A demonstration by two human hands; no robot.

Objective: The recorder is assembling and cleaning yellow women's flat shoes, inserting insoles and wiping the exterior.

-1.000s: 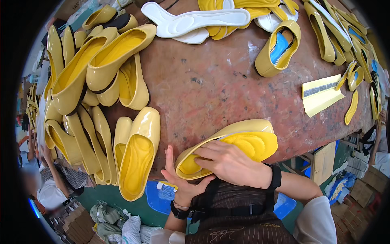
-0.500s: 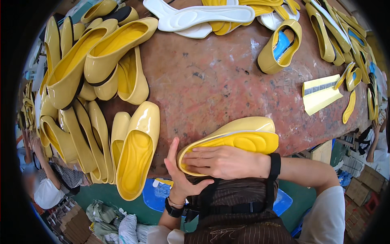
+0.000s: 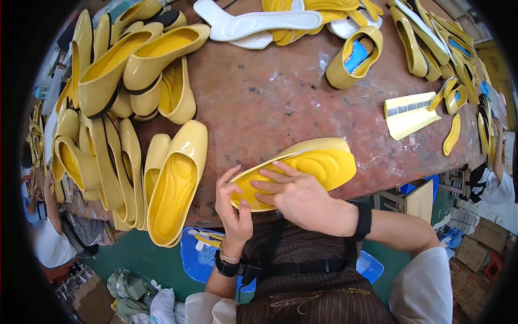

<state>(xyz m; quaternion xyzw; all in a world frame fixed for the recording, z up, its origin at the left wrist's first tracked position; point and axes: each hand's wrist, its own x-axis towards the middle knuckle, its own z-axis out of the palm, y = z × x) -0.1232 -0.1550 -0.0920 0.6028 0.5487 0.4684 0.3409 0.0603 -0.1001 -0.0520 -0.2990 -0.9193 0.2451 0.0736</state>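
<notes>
At the near edge of the table lies a glossy yellow flat shoe [image 3: 318, 144], its toe pointing right. A yellow cushioned insole [image 3: 332, 168] lies along its opening, with the front part outside the toe and the rear inside the heel. My left hand [image 3: 233, 210] grips the heel end, fingers at the rim and thumb at the near side. My right hand [image 3: 307, 202] rests on the insole's rear half, fingers spread and stretched out. The insole's middle is partly hidden under that hand.
A pair of yellow flats [image 3: 178, 189] stands just left, beside a pile of similar shoes [image 3: 116, 70]. White insoles [image 3: 270, 24] lie at the back. A shoe with blue inside [image 3: 345, 75] and a pale yellow sheet [image 3: 413, 116] are to the right. Co-workers [image 3: 56, 243] sit at both sides.
My right hand has shifted from lying flat to spread fingers on the insole. My left fingers have closed in around the heel rim. The view has shifted slightly.
</notes>
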